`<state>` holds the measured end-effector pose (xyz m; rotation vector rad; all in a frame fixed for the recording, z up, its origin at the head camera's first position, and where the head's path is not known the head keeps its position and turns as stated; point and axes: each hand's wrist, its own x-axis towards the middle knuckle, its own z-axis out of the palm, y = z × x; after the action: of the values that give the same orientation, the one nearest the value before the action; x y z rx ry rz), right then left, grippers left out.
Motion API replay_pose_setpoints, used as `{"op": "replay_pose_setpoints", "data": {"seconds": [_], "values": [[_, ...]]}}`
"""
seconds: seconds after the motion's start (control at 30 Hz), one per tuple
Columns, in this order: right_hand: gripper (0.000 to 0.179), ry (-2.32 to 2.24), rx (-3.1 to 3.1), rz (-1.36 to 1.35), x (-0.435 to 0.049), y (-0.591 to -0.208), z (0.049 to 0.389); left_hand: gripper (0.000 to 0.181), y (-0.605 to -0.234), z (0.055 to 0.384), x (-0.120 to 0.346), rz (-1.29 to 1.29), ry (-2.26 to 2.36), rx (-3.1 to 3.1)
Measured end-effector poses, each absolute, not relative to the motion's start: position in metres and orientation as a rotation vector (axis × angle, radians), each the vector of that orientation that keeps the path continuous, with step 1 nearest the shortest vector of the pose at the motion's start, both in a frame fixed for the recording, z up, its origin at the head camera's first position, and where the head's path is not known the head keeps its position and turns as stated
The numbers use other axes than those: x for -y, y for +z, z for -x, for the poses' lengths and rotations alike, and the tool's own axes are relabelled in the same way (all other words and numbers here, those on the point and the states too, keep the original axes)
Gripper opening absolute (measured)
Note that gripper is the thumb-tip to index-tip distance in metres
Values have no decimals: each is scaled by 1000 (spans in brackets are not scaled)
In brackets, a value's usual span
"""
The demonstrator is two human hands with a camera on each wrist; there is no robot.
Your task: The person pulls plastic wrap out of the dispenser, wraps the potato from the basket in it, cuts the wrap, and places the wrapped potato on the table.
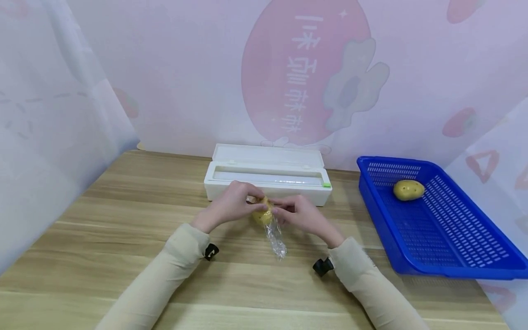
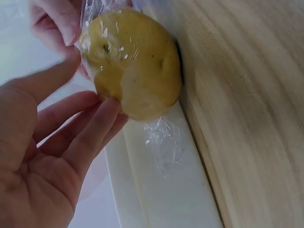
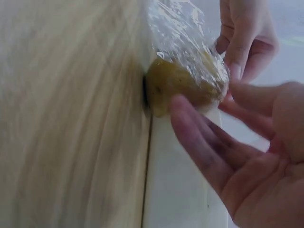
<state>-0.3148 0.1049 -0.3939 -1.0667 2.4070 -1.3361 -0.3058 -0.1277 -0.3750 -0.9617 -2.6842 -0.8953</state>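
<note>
A yellow potato [image 1: 264, 217] lies on the table between the two hands, partly covered by clear plastic wrap [image 1: 275, 238]. A loose tail of the wrap trails toward the front. My left hand [image 1: 233, 206] holds the potato from the left, thumb and fingertips at its wrapped side, as the left wrist view shows with the potato [image 2: 137, 66] up close. From the other side my right hand [image 1: 305, 214] pinches the wrap near the top. In the right wrist view, crumpled wrap [image 3: 183, 33] bunches over the potato [image 3: 173, 88], and the right fingers [image 3: 199, 137] spread along its side.
Right behind the hands stands a white wrap dispenser box [image 1: 268, 190], lid raised, a roll inside and a green slider at its right end. A blue perforated basket [image 1: 377, 220] at the right holds another potato [image 1: 408, 189]. A printed cloth [image 1: 185, 82] hangs behind the table.
</note>
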Motion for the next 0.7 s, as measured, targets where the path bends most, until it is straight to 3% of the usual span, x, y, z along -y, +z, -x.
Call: {"op": "replay_pose_setpoints", "data": {"seconds": [0.37,0.7], "values": [[61,-1363,-2317,1005,-100,-391,309,40,-369,305,131,999,-956,2717],[64,-1343,-2312,911,-99,-391,308,45,-367,304,129,992,-877,2784]]}}
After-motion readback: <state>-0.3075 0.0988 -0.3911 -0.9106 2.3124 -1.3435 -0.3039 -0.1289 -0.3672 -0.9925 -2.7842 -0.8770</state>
